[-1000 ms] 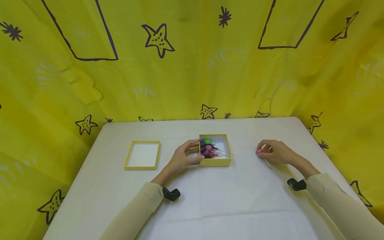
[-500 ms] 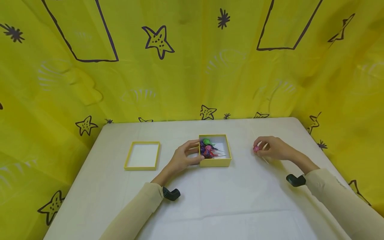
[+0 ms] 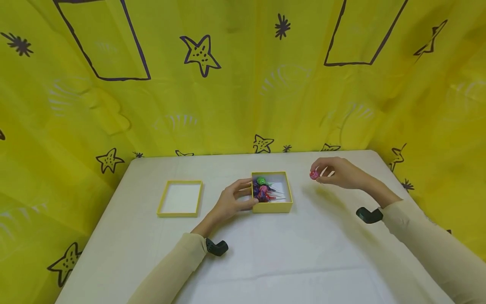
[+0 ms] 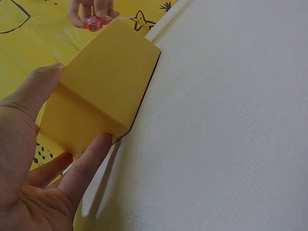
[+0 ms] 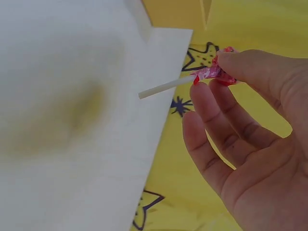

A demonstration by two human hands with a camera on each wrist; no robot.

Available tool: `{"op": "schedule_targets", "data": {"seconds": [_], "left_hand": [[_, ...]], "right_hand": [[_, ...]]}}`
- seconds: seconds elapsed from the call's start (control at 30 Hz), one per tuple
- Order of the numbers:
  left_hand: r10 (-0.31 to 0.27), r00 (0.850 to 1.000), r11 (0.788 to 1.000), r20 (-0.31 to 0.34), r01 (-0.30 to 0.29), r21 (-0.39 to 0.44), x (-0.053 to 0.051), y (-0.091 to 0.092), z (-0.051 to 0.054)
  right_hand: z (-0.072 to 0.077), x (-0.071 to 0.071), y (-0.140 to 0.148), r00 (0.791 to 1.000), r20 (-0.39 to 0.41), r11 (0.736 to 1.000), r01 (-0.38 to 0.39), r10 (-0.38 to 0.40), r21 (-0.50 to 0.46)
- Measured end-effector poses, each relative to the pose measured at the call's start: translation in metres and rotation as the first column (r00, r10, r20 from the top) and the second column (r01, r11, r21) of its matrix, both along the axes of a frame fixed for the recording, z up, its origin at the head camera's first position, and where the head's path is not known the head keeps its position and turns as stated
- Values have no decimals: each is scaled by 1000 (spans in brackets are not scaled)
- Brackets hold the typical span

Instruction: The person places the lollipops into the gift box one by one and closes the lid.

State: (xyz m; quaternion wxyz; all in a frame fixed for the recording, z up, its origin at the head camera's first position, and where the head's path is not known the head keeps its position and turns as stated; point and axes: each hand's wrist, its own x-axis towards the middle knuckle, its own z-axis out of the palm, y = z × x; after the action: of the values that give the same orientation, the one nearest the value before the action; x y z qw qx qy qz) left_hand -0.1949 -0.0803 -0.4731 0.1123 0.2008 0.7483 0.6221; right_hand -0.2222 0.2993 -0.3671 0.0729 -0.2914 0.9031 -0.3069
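A yellow box (image 3: 272,207) stands on the table with several wrapped lollipops (image 3: 263,191) inside, their candy heads gathered along its left side. My left hand (image 3: 229,200) rests on the box's left side. In the left wrist view its thumb (image 4: 41,89) touches the upper edge near a corner, and a straight fingertip presses the side wall low down. My right hand (image 3: 341,172) pinches a pink-wrapped lollipop (image 3: 314,175) by its head, raised above the table to the box's right. In the right wrist view the white stick (image 5: 163,89) points away from the fingers.
A shallow square lid (image 3: 180,214), white inside with yellow edges, lies on the table left of the box. White cloth covers the table (image 3: 288,253). A yellow patterned curtain (image 3: 235,101) hangs behind and along both sides.
My right hand has lifted the lollipop off the table and carried it leftward toward the box. My left hand and the box have stayed in place.
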Motion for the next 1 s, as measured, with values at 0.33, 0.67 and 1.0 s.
{"op": "schedule_targets", "data": {"seconds": [0.33,0.67,1.0], "left_hand": [[12,1000,1000,-8,-13,-25,0,1,0],[12,1000,1000,-21,-13,-27,2,0,0],[15,1000,999,-15,-15,-37,1,1,1]], "right_hand": [[24,-7,-24,999,-13,1000,-30,30,-9],[40,-10,-45,999,6,999,-47,47,-19],[42,-15,-75,996,15,996,-84,85,-23]]}}
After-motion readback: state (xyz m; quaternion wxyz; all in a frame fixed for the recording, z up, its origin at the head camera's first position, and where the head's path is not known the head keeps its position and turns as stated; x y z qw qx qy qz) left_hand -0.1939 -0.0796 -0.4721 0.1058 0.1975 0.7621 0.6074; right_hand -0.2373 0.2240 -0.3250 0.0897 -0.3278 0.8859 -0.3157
